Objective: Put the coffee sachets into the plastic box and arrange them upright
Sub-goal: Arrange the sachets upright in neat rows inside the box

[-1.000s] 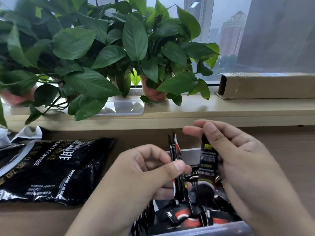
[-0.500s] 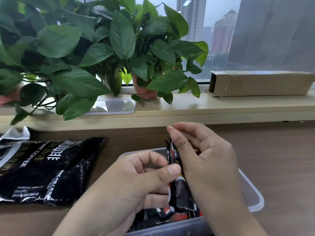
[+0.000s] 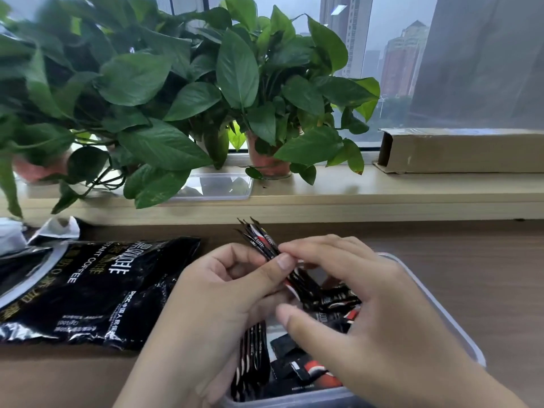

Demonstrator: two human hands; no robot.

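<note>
- The left grip (image 3: 223, 293) is closed on a bunch of coffee sachets (image 3: 260, 240). Its thumb presses the bunch against its curled fingers.
- The bunch is black with red and white marks. It leans back and to the left. The thin tops fan out a little above the thumb. The bottom ends point down toward the box, but the hands hide them.
- The right grip (image 3: 376, 313) is open. Its fingers reach across and touch the side of the bunch, right next to the left thumb. Its own thumb sticks out lower down, apart from the bunch, and holds nothing.
- Both grips are over the plastic box (image 3: 441, 310). The box is clear and sits on the desk (image 3: 485, 275).
- More sachets are inside the box. A loose pile (image 3: 338, 301) lies flat and messy under the right grip. A short row (image 3: 253, 359) stands on edge at the left side of the box, close to the left wrist.
- A big black coffee bag (image 3: 97, 290) lies flat on the desk, left of the box. It is shiny and crinkly.
- Behind the desk is a window ledge (image 3: 382, 198). On it are leafy green plants (image 3: 235, 69), a clear lid (image 3: 217, 187) and a long cardboard box (image 3: 459, 151).
</note>
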